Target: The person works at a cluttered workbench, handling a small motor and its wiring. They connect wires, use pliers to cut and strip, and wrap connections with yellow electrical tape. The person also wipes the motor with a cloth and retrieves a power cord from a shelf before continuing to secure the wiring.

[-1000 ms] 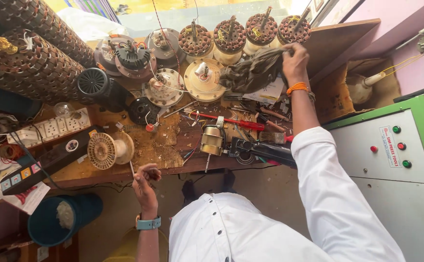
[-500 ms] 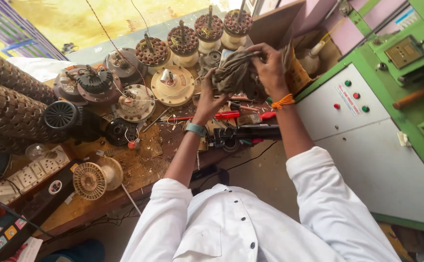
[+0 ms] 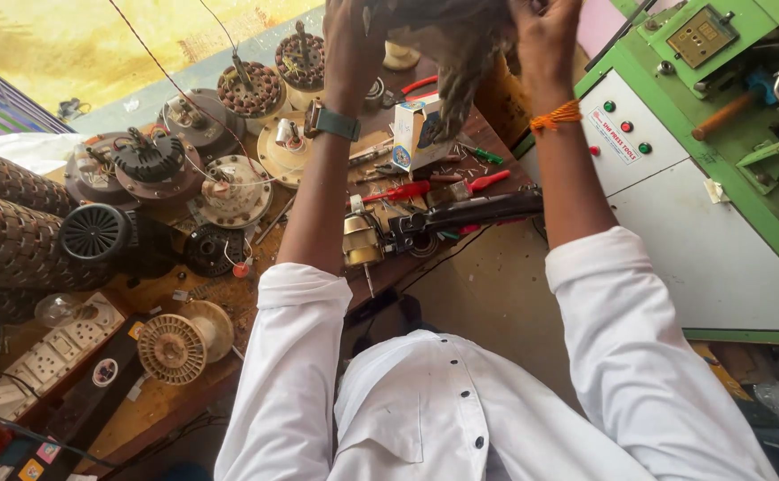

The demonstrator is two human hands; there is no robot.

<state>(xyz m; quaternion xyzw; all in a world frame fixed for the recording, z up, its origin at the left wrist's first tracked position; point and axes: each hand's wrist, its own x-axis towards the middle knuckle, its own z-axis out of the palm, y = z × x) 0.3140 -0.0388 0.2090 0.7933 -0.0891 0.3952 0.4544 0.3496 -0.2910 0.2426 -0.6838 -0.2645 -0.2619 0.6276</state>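
At the top centre of the frame my left hand (image 3: pixel 360 31) and my right hand (image 3: pixel 545 31) are both raised and closed around a dark, frayed, greasy-looking rag (image 3: pixel 456 44), 1 hand at each end, so the cloth hangs between them above the bench. The fingers are curled into the fabric; the top edge of the frame cuts off the fingertips, so I cannot tell how tight the grip is. A teal wristwatch (image 3: pixel 331 122) sits on my left wrist and an orange thread band (image 3: pixel 556 116) on my right.

I judge the rag to be light, limp and easy to bunch, not fragile, though possibly oily and a bit slippery; gathering a thick fold near each end looks like the surest hold.

Just below the cloth, in the upper middle, stands a small white and blue cardboard box (image 3: pixel 416 134), with a red-handled screwdriver (image 3: pixel 403 191) near it and a brass-coloured cylindrical part (image 3: pixel 361 240) at the bench edge. The worn wooden workbench (image 3: pixel 153 294) runs toward the lower left, crowded with several round fan motor stators wound in copper (image 3: pixel 251 89), a black ribbed motor housing (image 3: pixel 95 232) and a cream ribbed disc (image 3: pixel 171 347). A white switchboard with sockets (image 3: pixel 46 356) lies at the lower left. On the right stands a green and white press machine with coloured buttons (image 3: pixel 674 178).
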